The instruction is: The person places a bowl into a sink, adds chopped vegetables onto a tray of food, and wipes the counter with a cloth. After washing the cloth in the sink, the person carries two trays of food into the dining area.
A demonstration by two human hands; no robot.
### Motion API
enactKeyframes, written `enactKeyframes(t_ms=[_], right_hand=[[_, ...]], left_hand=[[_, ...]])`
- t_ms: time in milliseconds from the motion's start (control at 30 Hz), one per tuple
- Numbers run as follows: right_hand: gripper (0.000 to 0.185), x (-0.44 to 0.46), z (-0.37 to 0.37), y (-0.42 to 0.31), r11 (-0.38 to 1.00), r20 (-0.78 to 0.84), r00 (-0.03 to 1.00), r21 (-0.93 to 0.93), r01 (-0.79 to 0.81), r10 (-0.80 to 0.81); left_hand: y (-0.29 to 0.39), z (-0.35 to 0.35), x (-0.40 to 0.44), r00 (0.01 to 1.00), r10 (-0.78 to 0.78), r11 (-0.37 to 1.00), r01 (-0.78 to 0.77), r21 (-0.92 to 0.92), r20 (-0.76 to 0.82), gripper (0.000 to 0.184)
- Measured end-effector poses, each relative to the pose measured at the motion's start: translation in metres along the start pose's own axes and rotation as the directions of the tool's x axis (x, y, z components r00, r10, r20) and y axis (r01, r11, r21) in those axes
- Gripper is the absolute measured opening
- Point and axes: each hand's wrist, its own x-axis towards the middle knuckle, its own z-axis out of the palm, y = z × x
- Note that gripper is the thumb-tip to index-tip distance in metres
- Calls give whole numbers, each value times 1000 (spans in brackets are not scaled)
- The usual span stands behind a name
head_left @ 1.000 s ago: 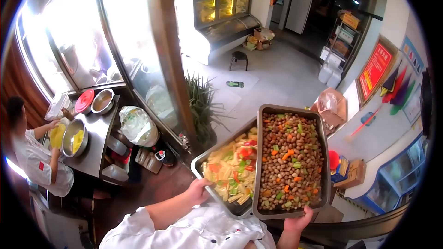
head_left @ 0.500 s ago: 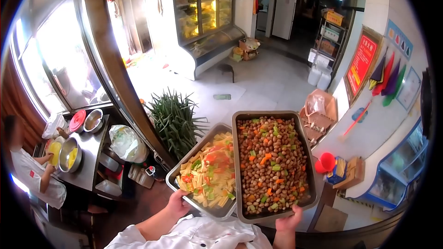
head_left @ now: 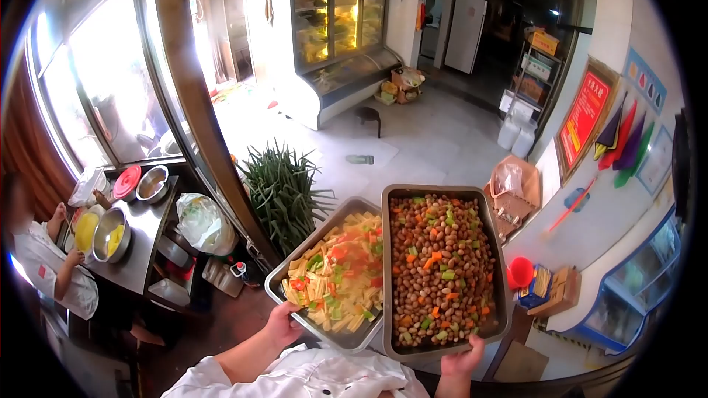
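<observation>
My left hand [head_left: 280, 325] grips the near left corner of a metal tray [head_left: 278, 278], its thumb over the rim. Pale cut sticks [head_left: 332, 280] mixed with red and green pieces fill that tray. At the near right corner of a second, darker metal tray [head_left: 506, 309], my right hand [head_left: 464, 357] is closed with its thumb on the rim. Cooked peanuts [head_left: 442, 280] with orange cubes and green pieces lie heaped in it. The trays are side by side, the dark one overlapping the right edge of the other. Most of my fingers are hidden underneath.
A doorframe post [head_left: 199, 81] rises left of the trays, with green leafy stalks [head_left: 280, 195] beside it. Further left, a person [head_left: 55, 265] stands at a metal table [head_left: 140, 243] with bowls. A red bucket [head_left: 520, 273] and cardboard box [head_left: 560, 291] are at right; a stool [head_left: 367, 114] stands ahead.
The view has shifted slightly, so the room appears a little further right and lower. Both trays remain in my hands. The person at left has raised one hand from the table.
</observation>
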Motion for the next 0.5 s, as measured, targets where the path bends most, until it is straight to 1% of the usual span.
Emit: enactKeyframes(t_ms=[100,167,267,333,433,467,500], right_hand=[[69,-1,-3,-2,1000,10,1000,1,0,0],[68,-3,-3,0,1000,5,1000,9,-4,4],[68,-4,0,2,999,3,1000,35,-11,11],[67,-6,-2,2,998,1,1000,57,-15,15],[67,-8,-4,3,1000,-14,1000,2,5,-5],[67,-3,-2,10,1000,-98,995,6,-11,12],[66,-3,-9,10,999,-163,987,-33,-12,7]], left_hand=[[-1,1,-4,1000,5,1000,-5,1,-20,16],[-1,-7,-2,1000,-6,1000,6,-25,12,14],[0,-4,-4,999,0,999,-2,-51,-37,12],[4,-1,-7,999,5,1000,-7,-31,-36,11],[13,7,-12,998,16,1000,-17,-12,-55,9],[20,5,-6,998,17,1000,-18,-6,-64,9],[19,5,-8,997,7,1000,-9,-18,-77,7]])
